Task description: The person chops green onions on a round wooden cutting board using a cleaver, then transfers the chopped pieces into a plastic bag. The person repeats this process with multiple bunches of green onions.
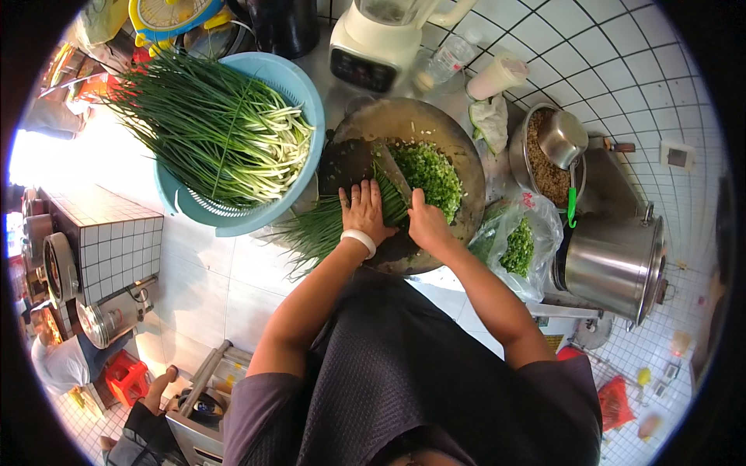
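Note:
My right hand (430,224) grips the handle of a cleaver (394,175), whose blade stands across a bunch of green onions (326,224) on a round wooden chopping block (402,119). Pressing flat on that bunch, just left of the blade, is my left hand (364,209), with a pale bangle on its wrist. The long green tops stick out past the block's left edge. Right of the blade lies a heap of chopped green onion (428,177). A blue plastic colander (319,125) full of whole green onions (233,134) is at the upper left.
A blender (373,43), a plastic bottle (446,61) and a cup (497,76) line the back. Right of the block are a clear bag of chopped greens (518,247), a pot of brown crumbly food (542,151) with a ladle (563,140), and a tall steel pot (612,265). People are at the left.

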The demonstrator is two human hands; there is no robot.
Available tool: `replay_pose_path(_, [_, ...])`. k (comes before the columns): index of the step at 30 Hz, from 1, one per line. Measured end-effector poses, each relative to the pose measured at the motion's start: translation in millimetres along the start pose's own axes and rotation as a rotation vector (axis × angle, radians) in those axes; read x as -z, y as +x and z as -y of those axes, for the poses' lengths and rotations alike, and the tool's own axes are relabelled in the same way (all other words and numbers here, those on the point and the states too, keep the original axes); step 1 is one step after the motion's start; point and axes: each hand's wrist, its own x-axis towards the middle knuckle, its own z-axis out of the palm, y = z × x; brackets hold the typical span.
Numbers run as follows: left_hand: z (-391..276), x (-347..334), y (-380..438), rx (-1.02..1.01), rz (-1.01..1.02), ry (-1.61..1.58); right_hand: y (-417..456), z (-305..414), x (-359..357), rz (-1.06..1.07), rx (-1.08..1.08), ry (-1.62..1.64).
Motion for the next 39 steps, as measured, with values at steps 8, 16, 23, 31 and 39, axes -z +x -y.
replay_pose_path(8, [2, -1, -6, 0.047, 0.029, 0.046, -39, 12, 55, 0.089, 0.014, -0.040])
replay_pose_path(16, [2, -4, -11, 0.003, 0.037, 0.041, -6, 16, 7, 0.065, 0.064, -0.114])
replay_pose_path(23, [10, -4, -5, 0.037, -0.017, -0.055, -19, 9, 35, -0.016, 0.053, -0.024])
replay_pose_path(31, [3, 2, -5, 0.013, 0.035, 0.047, -37, 16, 38, 0.131, 0.022, -0.102])
replay_pose_path(39, [3, 18, -19, 0.059, 0.022, 0.002, -5, -4, 10, -0.015, 0.040, 0.015])
